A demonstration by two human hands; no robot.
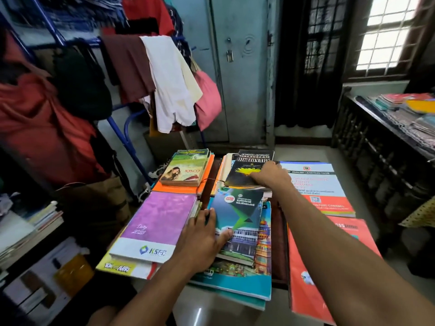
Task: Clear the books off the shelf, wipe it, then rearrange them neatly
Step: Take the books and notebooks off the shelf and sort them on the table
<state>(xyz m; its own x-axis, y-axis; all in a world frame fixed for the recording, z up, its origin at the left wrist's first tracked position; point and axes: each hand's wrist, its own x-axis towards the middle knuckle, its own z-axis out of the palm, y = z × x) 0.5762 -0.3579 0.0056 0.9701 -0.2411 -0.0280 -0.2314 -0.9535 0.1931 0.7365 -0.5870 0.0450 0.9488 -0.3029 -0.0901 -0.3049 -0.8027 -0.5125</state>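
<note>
At centre, books lie in flat piles on the bench [279, 231]: left hand [202, 238] pinches the 2018 book [237, 212] for lifting, right hand [270, 177] grips the dictionary [249, 168] at twelve o'clock.

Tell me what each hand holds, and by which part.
The left hand grips the 2018 booklet at its left edge, thumb on the cover. The right hand grips the black dictionary at its near right corner.
</note>
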